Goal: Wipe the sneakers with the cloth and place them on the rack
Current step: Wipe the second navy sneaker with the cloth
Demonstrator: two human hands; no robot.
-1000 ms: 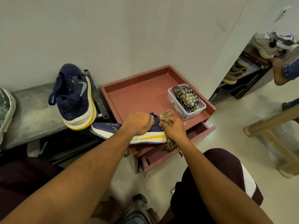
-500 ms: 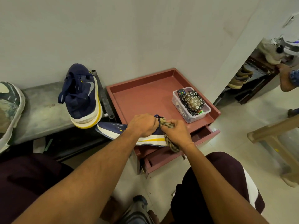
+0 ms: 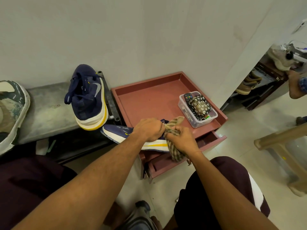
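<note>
Grip of left hand clamps one sneaker; right hand clutches one cloth; second sneaker beside.

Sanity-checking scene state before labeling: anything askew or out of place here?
Yes. The second navy sneaker lies on its side on the grey bench, heel overhanging the edge. The red cabinet's drawer hangs partly open below the held sneaker.

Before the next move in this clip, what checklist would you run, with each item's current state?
1. Left hand grips the navy sneaker with white-and-yellow sole: ok.
2. Right hand holds the brown striped cloth: ok.
3. Cloth touches that sneaker: ok.
4. Sneaker wiped clean: cannot tell.
5. Second navy sneaker steady on the grey ledge: not ok, its sole overhangs the edge.
</note>
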